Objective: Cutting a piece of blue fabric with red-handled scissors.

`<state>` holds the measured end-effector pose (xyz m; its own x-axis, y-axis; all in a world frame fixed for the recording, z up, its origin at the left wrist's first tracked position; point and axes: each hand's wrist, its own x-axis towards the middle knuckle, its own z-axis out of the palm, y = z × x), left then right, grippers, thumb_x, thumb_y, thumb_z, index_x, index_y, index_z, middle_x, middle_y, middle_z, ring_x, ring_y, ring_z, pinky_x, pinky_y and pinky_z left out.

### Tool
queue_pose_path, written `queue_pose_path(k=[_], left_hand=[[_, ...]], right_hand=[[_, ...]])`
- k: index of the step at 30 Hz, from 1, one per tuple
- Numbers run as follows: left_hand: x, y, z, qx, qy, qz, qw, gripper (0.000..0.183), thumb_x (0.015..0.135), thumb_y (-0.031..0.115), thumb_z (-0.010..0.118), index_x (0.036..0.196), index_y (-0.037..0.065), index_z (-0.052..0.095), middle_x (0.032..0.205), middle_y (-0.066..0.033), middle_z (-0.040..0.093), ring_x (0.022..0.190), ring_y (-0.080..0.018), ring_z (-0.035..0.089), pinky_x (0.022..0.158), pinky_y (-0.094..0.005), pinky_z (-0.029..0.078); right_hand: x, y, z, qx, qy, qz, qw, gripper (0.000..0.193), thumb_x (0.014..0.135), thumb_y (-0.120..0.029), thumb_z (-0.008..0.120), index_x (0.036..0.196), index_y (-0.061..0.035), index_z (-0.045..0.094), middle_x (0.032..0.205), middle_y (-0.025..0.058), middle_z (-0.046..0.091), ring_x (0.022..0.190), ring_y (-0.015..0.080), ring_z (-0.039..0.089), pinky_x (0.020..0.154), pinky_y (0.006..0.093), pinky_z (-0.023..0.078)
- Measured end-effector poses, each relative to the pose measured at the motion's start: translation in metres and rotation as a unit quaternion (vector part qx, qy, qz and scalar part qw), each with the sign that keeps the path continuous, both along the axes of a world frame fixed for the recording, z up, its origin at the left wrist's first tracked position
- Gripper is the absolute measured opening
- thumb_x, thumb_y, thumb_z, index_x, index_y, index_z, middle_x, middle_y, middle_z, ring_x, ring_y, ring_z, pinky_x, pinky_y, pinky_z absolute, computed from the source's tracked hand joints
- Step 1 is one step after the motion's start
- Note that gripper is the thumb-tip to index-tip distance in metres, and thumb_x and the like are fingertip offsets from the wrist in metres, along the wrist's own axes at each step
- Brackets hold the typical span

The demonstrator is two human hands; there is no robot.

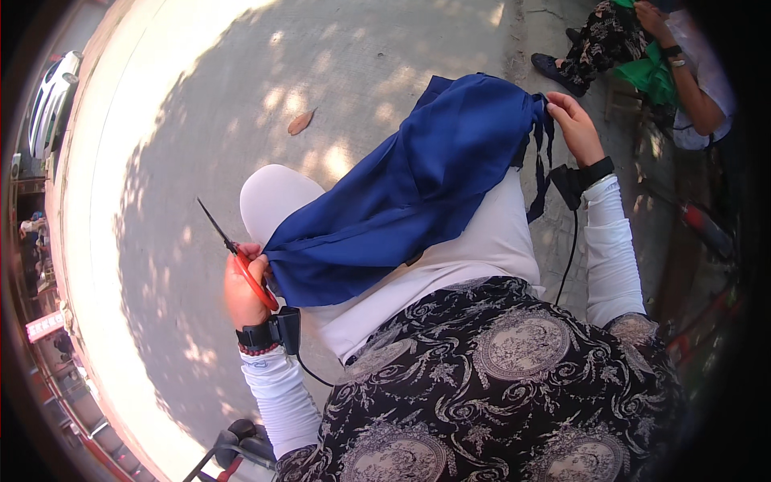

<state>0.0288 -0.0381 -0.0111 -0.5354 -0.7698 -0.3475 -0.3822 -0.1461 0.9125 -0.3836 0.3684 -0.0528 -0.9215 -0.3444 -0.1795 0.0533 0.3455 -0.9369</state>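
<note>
A dark blue cloth [418, 181] lies across my white-covered legs, stretched between both hands. Pinched in my left hand [243, 289] is the cloth's near left corner. That same hand also carries scissors [259, 283] with orange-red handles, their dark blades pointing up and away from the cloth. At the far right end, my right hand [578, 132] grips the cloth's gathered edge by the fingertips. Narrow dark blue strips [541, 173] dangle from that end beside my right knee. Folds hide part of the cloth's underside.
A dry brown leaf [301, 122] lies on the shaded concrete ground [241, 104]. At the upper right sits another person [683, 72] holding green cloth [649, 76]. A white car [55, 104] stands far left. Black cables [572, 257] run from my wrist devices.
</note>
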Motion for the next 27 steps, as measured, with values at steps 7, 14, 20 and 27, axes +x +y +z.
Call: queue_pose_path(k=[7, 14, 20, 27], left_hand=[[-0.008, 0.01, -0.009, -0.028, 0.014, -0.007, 1.0, 0.03, 0.083, 0.012, 0.061, 0.109, -0.002, 0.056, 0.092, -0.0034, 0.061, 0.074, -0.0099, 0.051, 0.065, -0.0228, 0.042], [-0.003, 0.019, 0.003, 0.001, 0.026, -0.007, 1.0, 0.03, 0.085, 0.009, 0.062, 0.112, -0.001, 0.057, 0.093, -0.0035, 0.061, 0.079, -0.0105, 0.054, 0.073, -0.0232, 0.044], [0.027, 0.022, -0.019, -0.001, 0.035, 0.029, 0.999, 0.034, 0.086, 0.006, 0.062, 0.119, 0.001, 0.056, 0.09, -0.0024, 0.06, 0.082, -0.0091, 0.055, 0.075, -0.0226, 0.045], [0.022, 0.027, -0.033, -0.075, -0.016, 0.027, 0.997, 0.037, 0.083, 0.002, 0.063, 0.119, 0.002, 0.055, 0.104, -0.0046, 0.06, 0.091, -0.0122, 0.057, 0.082, -0.0254, 0.046]], right_hand=[[0.132, -0.112, 0.089, -0.073, 0.243, 0.275, 0.927, 0.027, 0.091, -0.013, 0.06, 0.115, -0.0016, 0.061, 0.111, 0.0099, 0.064, 0.103, 0.0206, 0.061, 0.089, 0.0289, 0.046], [0.185, -0.172, 0.048, 0.077, 0.306, 0.427, 0.848, 0.029, 0.082, -0.019, 0.066, 0.107, -0.0041, 0.063, 0.099, 0.0117, 0.065, 0.094, 0.0303, 0.062, 0.086, 0.0393, 0.048], [0.171, -0.169, 0.053, 0.043, 0.179, 0.384, 0.905, 0.014, 0.085, -0.013, 0.064, 0.092, -0.0014, 0.061, 0.082, 0.0095, 0.061, 0.079, 0.0212, 0.061, 0.072, 0.0294, 0.048], [0.142, -0.158, 0.053, -0.082, 0.022, 0.235, 0.968, 0.012, 0.096, -0.013, 0.058, 0.102, -0.0036, 0.057, 0.09, -0.0058, 0.055, 0.085, 0.0022, 0.049, 0.078, 0.0174, 0.041]])
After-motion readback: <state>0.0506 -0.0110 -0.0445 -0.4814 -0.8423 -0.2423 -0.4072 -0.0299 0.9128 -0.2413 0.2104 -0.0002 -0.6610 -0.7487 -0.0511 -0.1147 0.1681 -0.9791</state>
